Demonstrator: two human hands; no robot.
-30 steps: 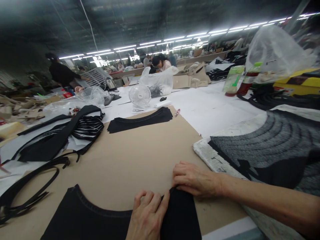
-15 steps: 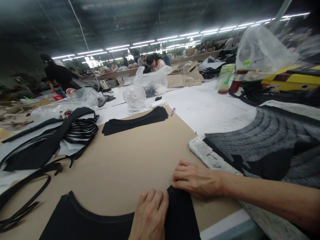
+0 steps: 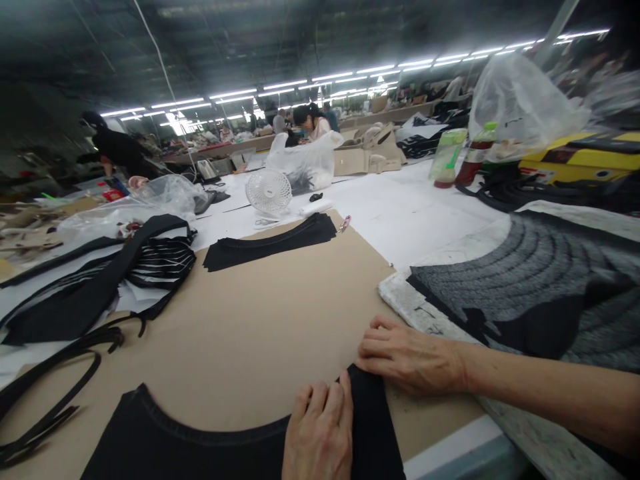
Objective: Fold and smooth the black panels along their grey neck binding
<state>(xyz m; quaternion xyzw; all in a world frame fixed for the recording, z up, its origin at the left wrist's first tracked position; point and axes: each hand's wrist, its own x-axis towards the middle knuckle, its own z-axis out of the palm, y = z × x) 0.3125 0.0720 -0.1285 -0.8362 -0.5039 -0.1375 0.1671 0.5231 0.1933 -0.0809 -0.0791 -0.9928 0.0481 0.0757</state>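
A black curved fabric piece (image 3: 170, 443) lies at the near edge of a brown cardboard sheet (image 3: 250, 320). My left hand (image 3: 320, 430) lies flat on its right end, fingers together and pressing down. My right hand (image 3: 410, 357) rests just right of it, fingers bent, with the fingertips on the piece's upper right corner. A second black curved piece (image 3: 270, 243) lies at the far end of the cardboard.
Black straps and striped fabric (image 3: 100, 280) lie at left. A grey and black glue-marked board (image 3: 525, 287) sits at right. Beyond stand a small white fan (image 3: 269, 192), plastic bags (image 3: 307, 163), two bottles (image 3: 457, 160) and a pink pen (image 3: 345, 223). People work at far tables.
Both hands have slid a little to the right along the near black piece, staying pressed on its right end. The view has shifted slightly.
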